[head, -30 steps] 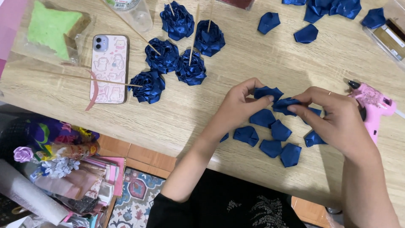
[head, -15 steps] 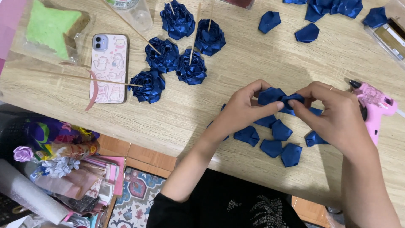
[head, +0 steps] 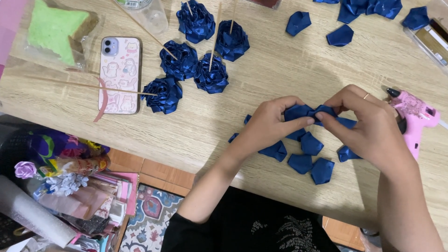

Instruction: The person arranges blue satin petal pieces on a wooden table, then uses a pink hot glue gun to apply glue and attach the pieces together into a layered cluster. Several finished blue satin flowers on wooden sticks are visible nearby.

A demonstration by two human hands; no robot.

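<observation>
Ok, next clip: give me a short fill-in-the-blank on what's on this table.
1. Both hands, left hand and right hand, pinch a blue ____ petal between them.
2. The glue gun beside the right hand is ____.
3. The finished roses sit on wooden ____.
4. The phone lies face ____ on the table.

Missing words: ribbon; pink; sticks; down

Both forearms reach up from the bottom edge and meet in the middle. The left hand [head: 270, 123] lies knuckles up, thumb and forefinger pinched together at its right side. The right hand [head: 368, 126] faces it, fingers curled, its fingertips nearly touching the left's.
</observation>
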